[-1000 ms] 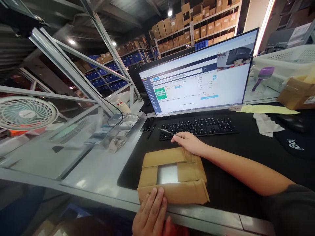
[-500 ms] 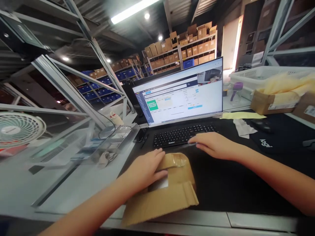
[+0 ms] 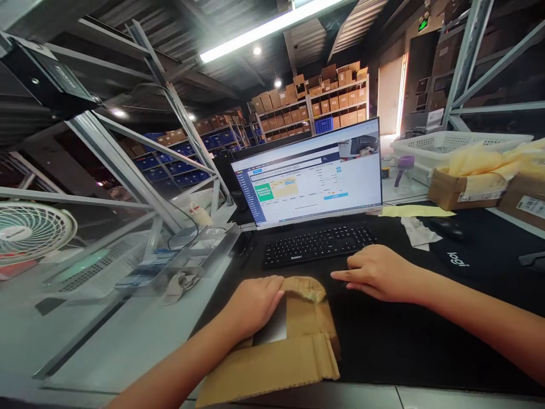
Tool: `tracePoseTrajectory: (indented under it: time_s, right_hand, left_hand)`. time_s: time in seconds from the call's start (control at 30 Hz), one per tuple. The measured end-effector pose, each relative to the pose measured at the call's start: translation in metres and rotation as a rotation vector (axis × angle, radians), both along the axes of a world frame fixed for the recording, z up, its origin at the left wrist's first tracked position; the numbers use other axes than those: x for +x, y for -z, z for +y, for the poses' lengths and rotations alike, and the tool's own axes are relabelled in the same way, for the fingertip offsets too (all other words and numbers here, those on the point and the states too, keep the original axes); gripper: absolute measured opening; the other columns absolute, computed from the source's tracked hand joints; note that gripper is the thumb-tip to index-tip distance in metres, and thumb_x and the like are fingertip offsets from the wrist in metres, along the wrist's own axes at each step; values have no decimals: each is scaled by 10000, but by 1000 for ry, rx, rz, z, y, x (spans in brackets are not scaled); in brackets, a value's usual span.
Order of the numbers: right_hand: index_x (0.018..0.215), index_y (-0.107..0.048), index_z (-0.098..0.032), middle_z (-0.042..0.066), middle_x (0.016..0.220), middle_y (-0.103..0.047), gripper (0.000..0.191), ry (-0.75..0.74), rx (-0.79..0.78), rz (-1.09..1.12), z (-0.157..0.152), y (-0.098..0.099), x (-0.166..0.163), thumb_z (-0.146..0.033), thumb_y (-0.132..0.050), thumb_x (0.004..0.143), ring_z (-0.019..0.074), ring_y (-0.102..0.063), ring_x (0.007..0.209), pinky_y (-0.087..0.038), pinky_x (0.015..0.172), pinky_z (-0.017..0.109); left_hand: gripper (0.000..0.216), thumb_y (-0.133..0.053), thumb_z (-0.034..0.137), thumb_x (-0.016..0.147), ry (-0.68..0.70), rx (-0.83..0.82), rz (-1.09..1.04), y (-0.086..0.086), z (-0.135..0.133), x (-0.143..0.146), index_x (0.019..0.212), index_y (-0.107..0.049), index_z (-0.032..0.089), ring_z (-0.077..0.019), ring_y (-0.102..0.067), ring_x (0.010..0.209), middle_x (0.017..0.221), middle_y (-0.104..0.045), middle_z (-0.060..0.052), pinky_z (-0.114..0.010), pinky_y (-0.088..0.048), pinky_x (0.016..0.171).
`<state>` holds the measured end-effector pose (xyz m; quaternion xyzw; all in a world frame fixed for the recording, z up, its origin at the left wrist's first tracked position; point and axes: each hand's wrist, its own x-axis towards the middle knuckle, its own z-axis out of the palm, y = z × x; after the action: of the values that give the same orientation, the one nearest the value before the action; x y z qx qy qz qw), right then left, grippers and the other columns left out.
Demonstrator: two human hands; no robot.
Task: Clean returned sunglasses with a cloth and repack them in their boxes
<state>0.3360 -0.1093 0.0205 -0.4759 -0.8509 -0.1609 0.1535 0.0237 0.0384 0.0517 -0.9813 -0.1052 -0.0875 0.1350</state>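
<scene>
An opened cardboard box [image 3: 272,363] lies at the front edge of the black desk mat, its near flap folded outward. Inside shows a grey-white flat surface [image 3: 275,328], partly hidden by my left hand [image 3: 254,304]. That hand is closed over the box's left far edge, beside a crumpled flap with shiny tape [image 3: 313,288]. To the right of the box, my right hand [image 3: 378,274] hovers over the mat, index finger stretched out and the other fingers loosely bent, with nothing visible in it. Just beyond it sits a black keyboard [image 3: 315,245].
A monitor [image 3: 310,176] with a lit page stands behind the keyboard. On the right are a mouse [image 3: 447,228], crumpled paper [image 3: 420,233] and a carton [image 3: 462,190] of yellow material. A clear tray [image 3: 204,250] and a fan [image 3: 32,233] stand left.
My right hand has drawn back from the keyboard's front edge toward me, its index finger now extended. My left fingers have closed together on the box edge. The view has tilted up slightly.
</scene>
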Motion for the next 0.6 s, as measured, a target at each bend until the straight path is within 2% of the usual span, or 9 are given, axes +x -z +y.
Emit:
tracePoseTrajectory:
  time_s: [0.1,0.2,0.33,0.4,0.47,0.53,0.6]
  right_hand:
    - [1264,-681,-248,25,779,-623,292,-46,98,-30,7,4,3,-299,-506,1036,153,-550,658,-278,605,314]
    - [1256,-683,-240,30,806,-637,278,11,155,-56,17,9,6,-229,-534,1022,145,-542,656,-268,608,304]
    - [1231,-711,-248,28,774,-638,270,74,138,20,27,12,17,-288,-527,1038,150,-569,656,-293,594,289]
    - [1294,-682,-248,36,814,-653,317,127,144,94,26,11,27,-318,-480,1059,162,-601,697,-337,611,289]
    - [1355,-639,-256,36,864,-665,348,176,153,179,20,7,37,-327,-450,1071,165,-618,725,-379,637,289]
    - [1386,-608,-270,25,866,-662,357,182,155,235,14,3,45,-332,-457,1069,163,-618,709,-401,639,288]
    - [1408,-582,-290,13,849,-657,366,159,163,238,9,0,46,-343,-476,1062,164,-610,666,-400,606,289]
  left_hand:
    - [349,-334,246,1031,9,1,-22,2,1,-4,1098,-659,136,-213,-751,863,1009,-761,-120,-310,-599,743]
    - [372,-317,252,1041,-19,-23,-18,3,3,-3,1120,-660,128,-221,-755,868,998,-767,-120,-315,-596,735]
    - [376,-323,255,1036,-151,-81,20,-6,2,0,1123,-670,138,-232,-756,858,943,-770,-115,-321,-586,735]
    - [390,-320,275,1034,-296,-106,98,-20,0,-1,1142,-675,151,-253,-757,843,930,-771,-119,-340,-577,731]
    - [427,-313,282,1027,-518,-160,172,-40,-1,-9,1306,-610,154,-285,-756,876,978,-771,-140,-374,-568,749]
    - [525,-337,273,1004,-745,-242,194,-60,-2,-22,1503,-419,129,-315,-748,950,1082,-756,-184,-401,-558,781]
    - [676,-405,269,959,-940,-366,187,-75,-2,-38,1582,-226,80,-329,-746,966,1160,-727,-234,-395,-551,780]
